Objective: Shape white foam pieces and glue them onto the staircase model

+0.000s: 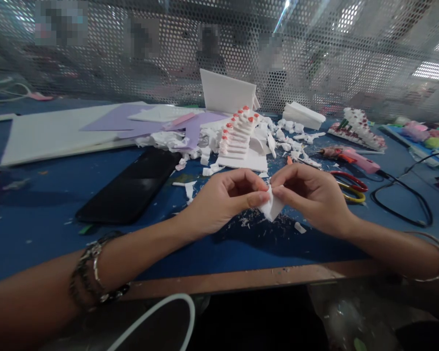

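Head: white scrap (272,208) in both hands (217,202) (312,197)

Left forearm (146,256) angled in from lower left, right forearm (388,243) from right side. Left hand (219,202) pinching, thumb outstretched under bent index finger. Right hand (312,197) in similar pinch (near mirror of left), fingers curled. Fingertips (264,197) of both hands close together, midway between wrists (186,223).

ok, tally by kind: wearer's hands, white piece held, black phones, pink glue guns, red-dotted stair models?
Hands: 2 (left hand, right hand)
White piece held: 1
Black phone: 1
Pink glue gun: 1
Red-dotted stair model: 1
Total: 6
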The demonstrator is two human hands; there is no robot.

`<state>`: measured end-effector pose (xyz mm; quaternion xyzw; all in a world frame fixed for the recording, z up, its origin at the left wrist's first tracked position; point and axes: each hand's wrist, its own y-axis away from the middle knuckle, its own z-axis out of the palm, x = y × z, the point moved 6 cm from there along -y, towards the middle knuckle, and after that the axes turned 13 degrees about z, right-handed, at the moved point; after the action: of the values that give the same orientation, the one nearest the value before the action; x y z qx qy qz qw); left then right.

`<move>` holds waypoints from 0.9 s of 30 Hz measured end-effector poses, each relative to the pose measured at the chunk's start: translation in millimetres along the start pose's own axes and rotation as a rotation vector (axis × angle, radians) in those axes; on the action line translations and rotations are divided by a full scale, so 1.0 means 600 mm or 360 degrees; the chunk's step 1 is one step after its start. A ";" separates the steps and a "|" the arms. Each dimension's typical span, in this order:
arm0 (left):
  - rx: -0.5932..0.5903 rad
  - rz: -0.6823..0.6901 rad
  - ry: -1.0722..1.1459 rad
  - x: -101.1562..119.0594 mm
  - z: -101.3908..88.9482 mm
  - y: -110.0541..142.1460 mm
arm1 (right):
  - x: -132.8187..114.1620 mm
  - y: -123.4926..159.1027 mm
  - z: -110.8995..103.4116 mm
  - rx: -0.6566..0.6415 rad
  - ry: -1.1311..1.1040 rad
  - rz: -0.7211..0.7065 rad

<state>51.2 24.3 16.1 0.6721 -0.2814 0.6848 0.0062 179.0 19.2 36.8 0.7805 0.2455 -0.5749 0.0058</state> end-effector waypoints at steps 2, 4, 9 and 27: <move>0.0039 0.0019 0.0058 -0.001 0.000 -0.001 | -0.005 0.001 0.000 0.0043 -0.0006 -0.0073; 0.0082 0.0038 0.0126 -0.004 -0.001 -0.001 | -0.012 0.002 0.001 0.0113 0.0027 -0.0176; 0.0179 0.0031 0.0197 -0.014 -0.001 0.002 | -0.019 0.004 0.001 0.0271 0.0267 -0.0364; 0.0028 0.0121 -0.0348 0.017 0.006 0.006 | -0.025 0.012 -0.004 0.0231 0.0539 -0.0368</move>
<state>52.3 15.9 24.0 0.7318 -0.2995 0.6095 -0.0565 180.7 8.1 48.9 0.8310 0.2888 -0.4484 -0.1576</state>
